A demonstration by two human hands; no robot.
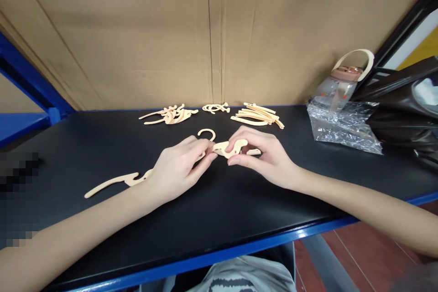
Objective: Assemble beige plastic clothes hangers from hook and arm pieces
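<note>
Both my hands meet at the middle of the black table [102, 146]. My left hand [179, 166] is closed in a pinch on a pale wooden hanger piece [112, 182] whose long arm runs out to the left along the table. A small hook [207, 133] sticks up just behind my fingers. My right hand [263, 155] is closed around another pale wooden piece [227, 147], pressed against the left one where the fingertips touch.
Three small heaps of pale wooden parts lie at the back: curved arms [169, 115], hooks [215, 108] and straight bars [258, 115]. A clear bottle with a handle [337, 84], crinkled plastic wrap [342, 125] and a dark bag [400, 109] stand right. A cardboard wall [205, 32] rises behind.
</note>
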